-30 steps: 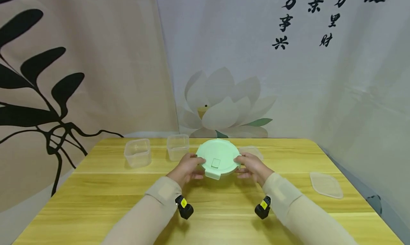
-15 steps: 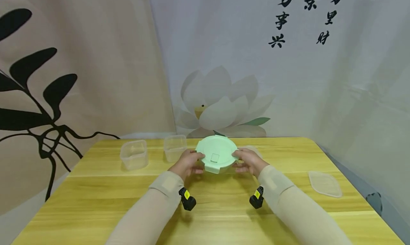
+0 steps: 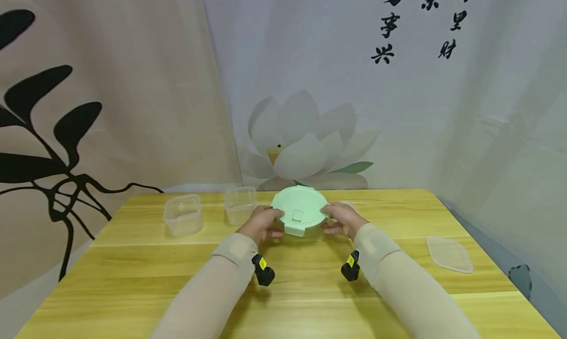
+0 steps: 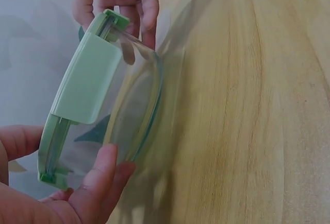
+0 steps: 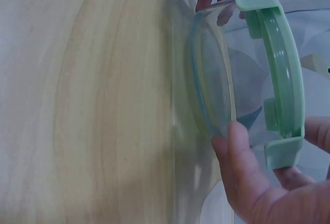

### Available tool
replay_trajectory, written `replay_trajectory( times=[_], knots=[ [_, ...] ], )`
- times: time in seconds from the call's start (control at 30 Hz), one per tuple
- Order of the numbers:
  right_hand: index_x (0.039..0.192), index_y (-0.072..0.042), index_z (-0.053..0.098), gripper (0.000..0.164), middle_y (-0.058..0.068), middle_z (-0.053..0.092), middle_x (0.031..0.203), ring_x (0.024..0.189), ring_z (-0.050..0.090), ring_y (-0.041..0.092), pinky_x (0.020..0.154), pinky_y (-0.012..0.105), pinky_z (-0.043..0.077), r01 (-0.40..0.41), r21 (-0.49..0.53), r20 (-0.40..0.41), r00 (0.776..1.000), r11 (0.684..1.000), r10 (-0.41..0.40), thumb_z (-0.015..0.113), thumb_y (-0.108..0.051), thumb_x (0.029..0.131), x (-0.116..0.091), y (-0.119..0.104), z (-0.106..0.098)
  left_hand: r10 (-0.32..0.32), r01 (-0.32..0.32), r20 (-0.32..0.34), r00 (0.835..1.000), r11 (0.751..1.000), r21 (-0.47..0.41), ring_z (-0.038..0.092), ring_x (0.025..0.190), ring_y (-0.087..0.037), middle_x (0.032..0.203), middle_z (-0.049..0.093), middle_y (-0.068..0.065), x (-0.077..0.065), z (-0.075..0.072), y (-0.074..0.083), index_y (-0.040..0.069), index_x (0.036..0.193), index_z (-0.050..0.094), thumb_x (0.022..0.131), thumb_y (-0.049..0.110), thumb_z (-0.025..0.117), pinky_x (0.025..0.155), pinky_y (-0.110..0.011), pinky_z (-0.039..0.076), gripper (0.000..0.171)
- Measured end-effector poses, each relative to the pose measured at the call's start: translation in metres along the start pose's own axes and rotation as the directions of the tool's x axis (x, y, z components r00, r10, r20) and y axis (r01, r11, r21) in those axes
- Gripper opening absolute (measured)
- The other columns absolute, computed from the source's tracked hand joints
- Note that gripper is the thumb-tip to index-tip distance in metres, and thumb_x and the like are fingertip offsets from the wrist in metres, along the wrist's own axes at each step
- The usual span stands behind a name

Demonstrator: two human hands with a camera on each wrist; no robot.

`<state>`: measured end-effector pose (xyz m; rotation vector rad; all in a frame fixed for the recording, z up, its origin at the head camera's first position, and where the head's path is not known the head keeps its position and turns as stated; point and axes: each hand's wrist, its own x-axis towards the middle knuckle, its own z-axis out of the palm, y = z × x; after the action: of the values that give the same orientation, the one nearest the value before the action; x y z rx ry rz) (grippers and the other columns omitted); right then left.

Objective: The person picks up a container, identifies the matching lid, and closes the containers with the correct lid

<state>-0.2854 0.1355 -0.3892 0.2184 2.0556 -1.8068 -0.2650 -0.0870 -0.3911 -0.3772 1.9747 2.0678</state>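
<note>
A round clear glass food container (image 4: 136, 95) with a pale green snap-lock lid (image 3: 299, 206) is held between both hands at the middle of the table's far side. My left hand (image 3: 261, 223) grips its left edge, thumb on the lid and fingers under the glass. On the opposite edge, my right hand (image 3: 344, 219) holds it the same way. In the right wrist view the glass bowl (image 5: 211, 74) seems slightly above or just at the table; whether it touches I cannot tell. A front locking flap (image 4: 87, 80) hangs over the rim.
Two clear plastic boxes without lids stand at the back left, one box (image 3: 183, 216) farther left and another box (image 3: 239, 206) nearer the glass container. A clear flat lid (image 3: 449, 254) lies on the right of the wooden table (image 3: 305, 299). Another clear lid (image 3: 352, 206) is partly hidden behind my right hand.
Both hands and the glass container have shifted slightly away from me, toward the table's back edge. The grip looks the same. The head view has turned a little.
</note>
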Motion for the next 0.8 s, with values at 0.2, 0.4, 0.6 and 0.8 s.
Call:
replay_trajectory(
  times=[0.2, 0.4, 0.6, 0.8],
  knots=[
    [0.144, -0.001, 0.036, 0.051, 0.016, 0.048, 0.119, 0.093, 0.059, 0.026, 0.078, 0.034, 0.057, -0.003, 0.014, 0.017, 1.000, 1.000, 0.002, 0.050, -0.018, 0.098, 0.007, 0.000, -0.001, -0.009, 0.009, -0.016, 1.000, 1.000, 0.001, 0.050, 0.115, -0.039, 0.138, 0.037, -0.024, 0.008, 0.000, 0.000, -0.008, 0.138, 0.033, 0.094, 0.011, 0.058, 0.082, -0.046, 0.055, 0.054],
    [0.145, -0.002, 0.034, 0.052, 0.016, 0.047, 0.123, 0.093, 0.059, 0.026, 0.069, 0.029, 0.057, -0.015, 0.031, 0.023, 1.000, 0.999, 0.014, 0.050, -0.018, 0.098, 0.012, 0.000, 0.000, -0.022, 0.022, -0.037, 0.999, 1.000, 0.007, 0.055, 0.108, -0.046, 0.139, 0.038, -0.025, 0.014, -0.001, 0.000, -0.006, 0.138, 0.035, 0.094, 0.012, 0.058, 0.080, -0.045, 0.056, 0.053],
    [0.146, -0.002, 0.033, 0.053, 0.017, 0.047, 0.120, 0.091, 0.059, 0.026, 0.067, 0.028, 0.057, -0.013, 0.035, 0.018, 1.000, 0.999, 0.013, 0.049, -0.018, 0.099, 0.016, 0.000, 0.000, -0.027, 0.026, -0.038, 0.999, 1.000, -0.010, 0.051, 0.112, -0.052, 0.143, 0.033, -0.026, 0.016, -0.001, 0.002, -0.006, 0.141, 0.033, 0.094, 0.011, 0.058, 0.084, -0.047, 0.054, 0.056],
    [0.147, -0.002, 0.031, 0.054, 0.015, 0.048, 0.113, 0.089, 0.058, 0.026, 0.067, 0.030, 0.057, -0.021, 0.039, 0.010, 1.000, 0.999, 0.021, 0.049, -0.017, 0.099, 0.021, 0.000, 0.003, -0.034, 0.034, -0.045, 0.998, 0.999, -0.001, 0.052, 0.112, -0.050, 0.141, 0.036, -0.025, 0.018, -0.002, 0.001, -0.006, 0.141, 0.033, 0.095, 0.012, 0.058, 0.084, -0.046, 0.055, 0.056]
  ],
)
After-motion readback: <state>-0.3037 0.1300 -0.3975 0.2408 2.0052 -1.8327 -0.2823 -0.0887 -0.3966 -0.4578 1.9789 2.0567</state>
